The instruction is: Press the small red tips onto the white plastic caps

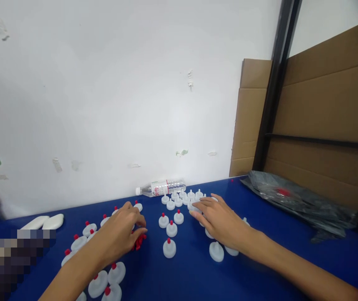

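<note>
My left hand [120, 234] rests on the blue table [191, 276] with its fingers curled over a small heap of red caps [140, 241]. Around it stand several white nozzle lids with red tips [169, 247]. My right hand [221, 221] lies palm down, fingers spread, reaching onto a cluster of plain white lids [185, 197] without red tips. More plain white lids [217, 251] sit under and beside its wrist.
A clear plastic water bottle [161, 188] lies on its side against the white wall. A crumpled dark plastic bag [294, 200] sits at the right, in front of cardboard sheets [323, 108]. Two white oblong pieces [44, 222] lie at the left.
</note>
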The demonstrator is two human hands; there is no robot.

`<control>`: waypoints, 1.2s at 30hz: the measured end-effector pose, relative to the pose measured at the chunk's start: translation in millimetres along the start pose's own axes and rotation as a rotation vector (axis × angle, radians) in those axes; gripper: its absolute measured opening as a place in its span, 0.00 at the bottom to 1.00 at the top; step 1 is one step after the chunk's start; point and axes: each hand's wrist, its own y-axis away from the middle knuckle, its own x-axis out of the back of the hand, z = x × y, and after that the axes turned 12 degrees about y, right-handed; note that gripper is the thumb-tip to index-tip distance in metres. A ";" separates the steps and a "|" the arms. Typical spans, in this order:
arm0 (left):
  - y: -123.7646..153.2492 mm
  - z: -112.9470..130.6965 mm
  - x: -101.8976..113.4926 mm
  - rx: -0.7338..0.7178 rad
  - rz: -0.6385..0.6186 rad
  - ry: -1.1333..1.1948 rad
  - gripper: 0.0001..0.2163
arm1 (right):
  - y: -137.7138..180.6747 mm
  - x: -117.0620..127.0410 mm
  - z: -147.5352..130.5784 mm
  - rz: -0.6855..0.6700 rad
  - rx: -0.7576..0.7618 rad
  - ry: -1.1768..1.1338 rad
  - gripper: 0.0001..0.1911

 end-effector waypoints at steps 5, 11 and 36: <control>0.1 1.3 -6.4 0.042 -0.065 0.015 0.08 | 1.2 17.6 -8.6 0.057 -0.031 -0.096 0.17; -1.1 3.0 -9.7 0.035 -0.051 0.026 0.09 | 10.7 18.8 -23.8 0.061 0.163 -0.281 0.12; 2.6 54.1 -29.6 -0.188 0.215 0.519 0.06 | 20.7 10.3 -35.0 0.203 0.259 -0.318 0.25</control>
